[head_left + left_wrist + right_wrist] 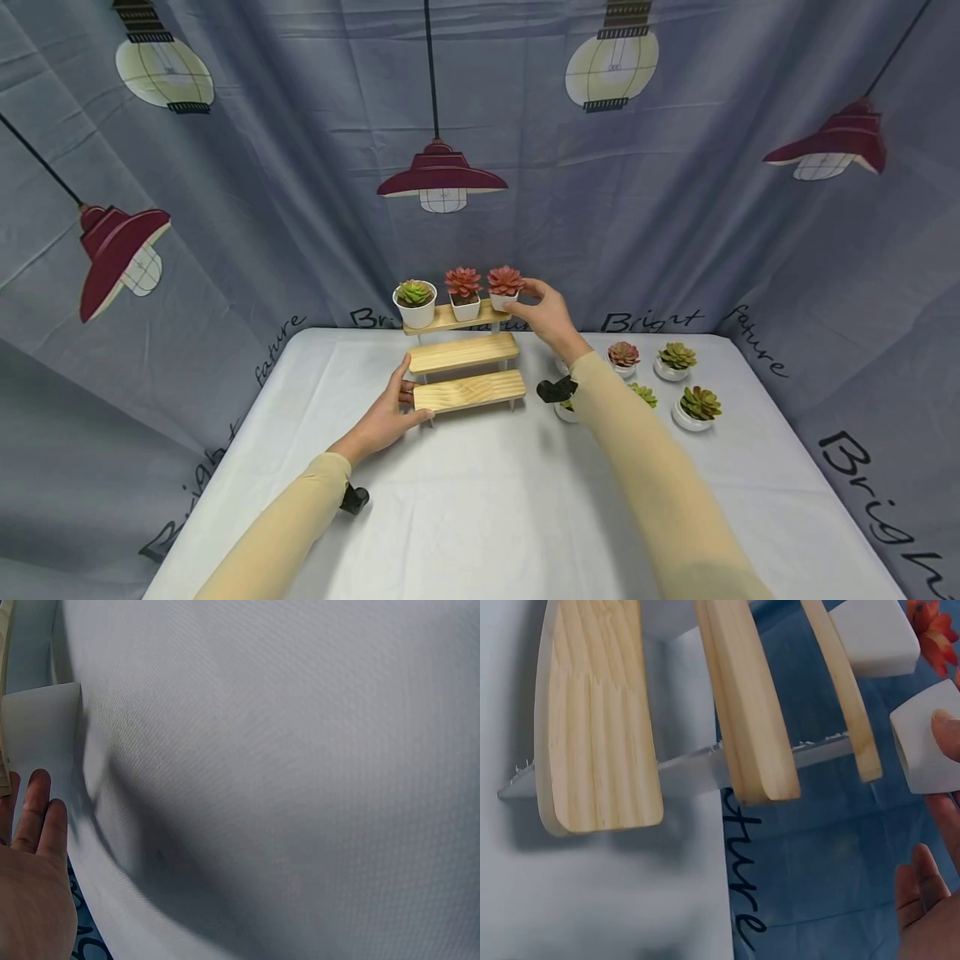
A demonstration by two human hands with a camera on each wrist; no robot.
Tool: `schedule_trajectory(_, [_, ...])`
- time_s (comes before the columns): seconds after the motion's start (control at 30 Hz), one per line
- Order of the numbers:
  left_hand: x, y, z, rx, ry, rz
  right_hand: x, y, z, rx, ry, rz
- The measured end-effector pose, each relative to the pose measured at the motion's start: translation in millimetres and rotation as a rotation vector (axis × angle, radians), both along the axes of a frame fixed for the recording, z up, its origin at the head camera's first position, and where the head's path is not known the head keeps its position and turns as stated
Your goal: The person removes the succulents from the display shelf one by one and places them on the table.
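A three-tier wooden plant stand (468,392) with pale planks stands toward the back of the table. My left hand (384,421) rests against its left end, thumb near the bottom plank, fingers fairly straight in the left wrist view. With thumb and fingers, my right hand (551,317) pinches a white square pot with a red succulent (505,283) at the top plank's right end. In the right wrist view a small gap shows between that pot (926,742) and the plank (847,697). Another red succulent (463,287) and a green succulent in a round pot (415,304) stand on the top plank.
Several potted succulents stand on the right of the white-covered table (480,517), among them a reddish one (623,357) and two green ones (677,360). My right sleeve partly hides others. A grey-blue curtain (315,208) with printed lamps hangs behind the table.
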State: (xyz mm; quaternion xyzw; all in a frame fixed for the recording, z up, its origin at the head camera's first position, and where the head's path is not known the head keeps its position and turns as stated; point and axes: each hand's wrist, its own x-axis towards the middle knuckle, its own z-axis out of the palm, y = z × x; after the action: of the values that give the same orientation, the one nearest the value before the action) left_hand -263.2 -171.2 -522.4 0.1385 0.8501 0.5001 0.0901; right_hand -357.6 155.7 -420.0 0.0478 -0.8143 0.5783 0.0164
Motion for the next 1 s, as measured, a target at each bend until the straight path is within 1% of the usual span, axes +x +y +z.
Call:
schedule_trajectory(0.17, [0.6,0.1,1.6,-0.003,-0.013,-0.002,6.5,5,6.7,0.013,0.029,0.013])
schedule_trajectory(0.3, [0.2,0.7,1.9,-0.011,-0.008,0.008,13.5,9,12.7,0.04,0.06,0.033])
schedule_trajectory(0.5, [0.0,1.5,2.4,-0.016,-0.014,0.018,27.5,18,19.6,0.12,0.101,0.048])
schedule_trajectory(0.7, [0.0,0.3,3.0,-0.003,-0.024,0.012,45.0,27,22.8,0.157,0.097,0.065])
schedule_trajectory(0.87, [-0.8,-0.3,2.3,0.0,-0.021,0.004,59.8,34,22.9,0.152,0.077,0.091])
schedule_trajectory(1.0, [-0.9,0.1,2.0,0.0,-0.016,0.004,69.5,39,20.9,0.15,0.067,0.089])
